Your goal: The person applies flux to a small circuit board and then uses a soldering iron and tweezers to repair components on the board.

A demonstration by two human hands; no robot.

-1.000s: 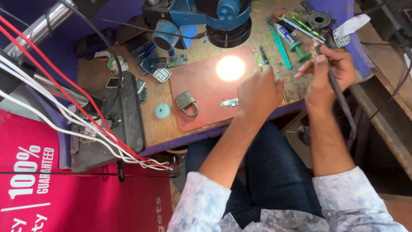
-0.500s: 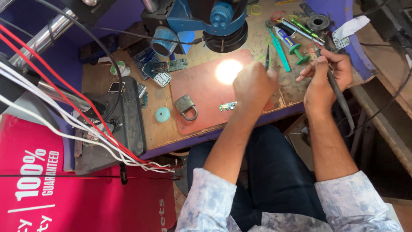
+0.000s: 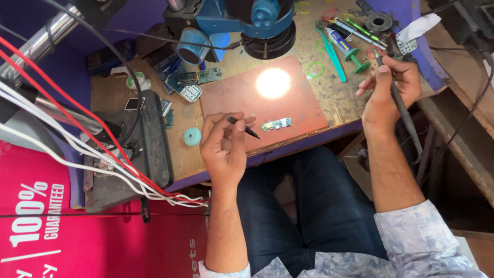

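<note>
L hand (image 3: 224,146) – fingers pinched shut on black tweezers (image 3: 243,126), tips pointing right and slightly down toward a small green circuit board (image 3: 276,124). Board lies flat on the red work mat (image 3: 303,110), just right of the tweezer tips, not touching them.

R hand (image 3: 388,90) – well apart from the L, off the mat's right edge, closed around a dark soldering iron handle (image 3: 395,98). Tip end points up toward the clutter at the bench back; cable end runs down past the wrist. Whether the tip touches anything: cannot tell.

Beyond L hand: teal round disc (image 3: 192,136) just to its left on the wooden bench (image 3: 334,90); further left a black box-shaped unit (image 3: 154,139) with red and white wires (image 3: 77,134) crossing it.

Above the mat: bright light spot on its top part, blue microscope head (image 3: 247,20) directly over. More boards left of the mat's upper corner.

Near R hand, up-left: green-capped syringe (image 3: 346,45), teal tool, green elastic ring (image 3: 315,69).
</note>
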